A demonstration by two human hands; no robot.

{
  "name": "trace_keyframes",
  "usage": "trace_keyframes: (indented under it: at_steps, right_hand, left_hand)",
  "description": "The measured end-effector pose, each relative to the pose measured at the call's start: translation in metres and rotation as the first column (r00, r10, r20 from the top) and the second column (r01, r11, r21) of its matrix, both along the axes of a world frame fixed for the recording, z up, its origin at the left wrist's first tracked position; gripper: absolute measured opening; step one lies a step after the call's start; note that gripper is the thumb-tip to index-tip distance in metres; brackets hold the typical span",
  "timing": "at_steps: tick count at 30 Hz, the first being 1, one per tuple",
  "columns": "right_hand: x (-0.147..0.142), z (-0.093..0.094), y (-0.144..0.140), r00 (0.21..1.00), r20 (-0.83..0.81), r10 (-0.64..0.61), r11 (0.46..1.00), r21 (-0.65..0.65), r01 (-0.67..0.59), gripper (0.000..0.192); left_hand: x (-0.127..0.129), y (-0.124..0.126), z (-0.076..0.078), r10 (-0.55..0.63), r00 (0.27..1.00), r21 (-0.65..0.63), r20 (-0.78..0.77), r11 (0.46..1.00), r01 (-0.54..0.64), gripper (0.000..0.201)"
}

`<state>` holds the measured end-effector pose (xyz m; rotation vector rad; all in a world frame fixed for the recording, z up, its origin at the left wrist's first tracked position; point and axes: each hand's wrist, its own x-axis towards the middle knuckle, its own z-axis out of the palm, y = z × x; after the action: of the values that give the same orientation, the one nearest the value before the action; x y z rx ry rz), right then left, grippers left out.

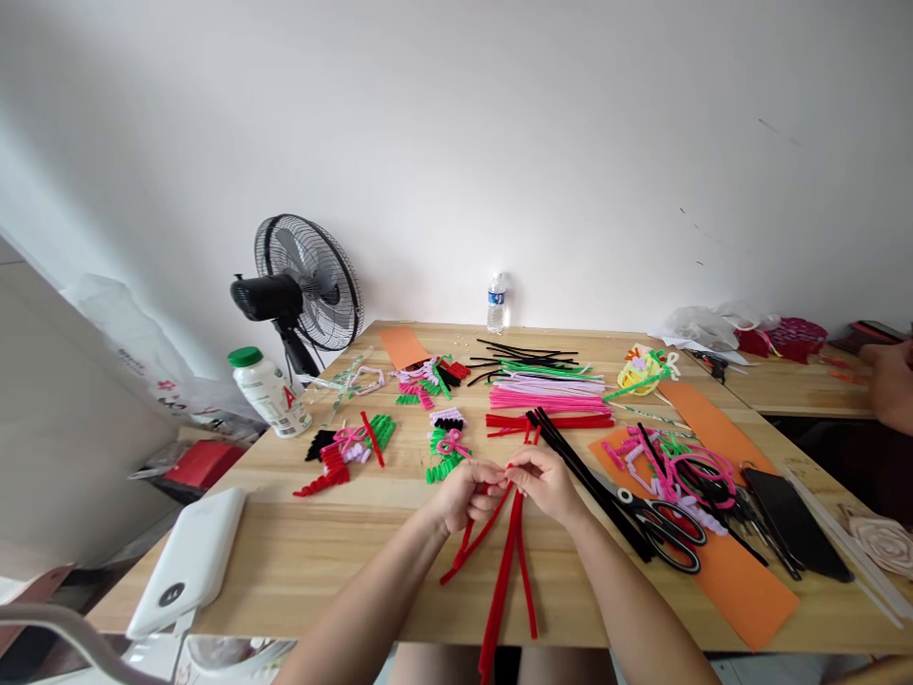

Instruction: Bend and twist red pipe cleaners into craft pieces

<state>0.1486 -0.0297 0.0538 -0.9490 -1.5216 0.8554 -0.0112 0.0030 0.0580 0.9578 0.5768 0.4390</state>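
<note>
Several red pipe cleaners (pixel 508 576) run between my hands and down toward the table's front edge. My left hand (pixel 469 492) is closed on one of them, fingers curled and thumb pressed in. Close beside it, fingertips almost touching, my right hand (pixel 543 480) pinches the red strands near their upper part. Just behind my hands lie a bundle of red pipe cleaners (pixel 556 421) and a bundle of black pipe cleaners (pixel 589 480). To the left sit coiled green, black and lilac pieces (pixel 443 464) with a pink bow. Where exactly the strands meet is hidden by my fingers.
Black-handled scissors (pixel 667 528), a phone (pixel 795 523) and orange paper (pixel 742 582) lie on the right. At left stand a milk bottle (pixel 271 395), a fan (pixel 310 285) and a white power bank (pixel 189 561). A water bottle (pixel 496 304) stands behind. Another person's hand (pixel 888 381) shows far right.
</note>
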Motion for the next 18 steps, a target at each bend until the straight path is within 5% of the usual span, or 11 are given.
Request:
trace_keyframes:
  at_steps: [3, 5, 6, 8, 10, 11, 12, 13, 15, 17, 18]
  right_hand:
    - [0.000, -0.001, 0.000, 1.000, -0.015, -0.003, 0.999, -0.037, 0.002, 0.020]
    - [-0.001, 0.000, 0.001, 0.998, -0.019, -0.054, 0.995, -0.084, 0.052, 0.021]
    - [-0.001, 0.001, 0.002, 0.996, -0.016, -0.088, 0.990, -0.109, 0.086, 0.022]
    - [-0.002, 0.001, 0.004, 0.990, -0.003, -0.141, 0.979, -0.148, 0.139, 0.023]
    - [-0.002, 0.000, 0.006, 0.987, 0.018, -0.159, 0.977, -0.144, 0.160, 0.023]
    - [-0.001, 0.000, 0.006, 0.986, 0.033, -0.162, 0.979, -0.117, 0.165, 0.022]
    - [-0.001, -0.001, 0.007, 0.985, 0.054, -0.165, 0.983, -0.074, 0.168, 0.020]
    - [0.000, -0.001, 0.007, 0.983, 0.081, -0.168, 0.985, -0.020, 0.170, 0.018]
    - [0.002, -0.001, 0.007, 0.977, 0.143, -0.160, 0.985, 0.086, 0.149, 0.013]
    - [0.003, 0.000, 0.004, 0.977, 0.179, -0.119, 0.985, 0.143, 0.094, 0.009]
    - [0.004, 0.001, 0.003, 0.980, 0.178, -0.092, 0.986, 0.153, 0.065, 0.009]
  left_hand:
    - [0.000, 0.001, 0.001, -0.100, 0.993, -0.086, 0.063, 0.991, 0.105, 0.022]
    - [0.003, -0.004, 0.001, 0.056, 0.998, 0.091, 0.014, 0.994, -0.057, 0.023]
    - [0.004, -0.006, 0.000, 0.175, 0.984, 0.246, -0.014, 0.955, -0.167, 0.022]
    - [0.008, -0.012, -0.002, 0.407, 0.913, 0.584, -0.003, 0.742, -0.329, 0.018]
    - [0.010, -0.015, -0.005, 0.524, 0.849, 0.787, 0.068, 0.494, -0.368, 0.012]
    - [0.011, -0.015, -0.006, 0.545, 0.833, 0.825, 0.094, 0.426, -0.372, 0.012]
    - [0.011, -0.015, -0.007, 0.551, 0.829, 0.829, 0.097, 0.416, -0.373, 0.012]
    - [0.011, -0.014, -0.007, 0.546, 0.835, 0.800, 0.077, 0.466, -0.378, 0.013]
    - [0.008, -0.010, -0.007, 0.470, 0.883, 0.618, 0.003, 0.693, -0.371, 0.015]
    - [0.004, -0.003, -0.004, 0.265, 0.964, 0.284, -0.016, 0.926, -0.250, 0.016]
    - [0.001, 0.000, -0.003, 0.138, 0.990, 0.111, 0.020, 0.984, -0.139, 0.017]
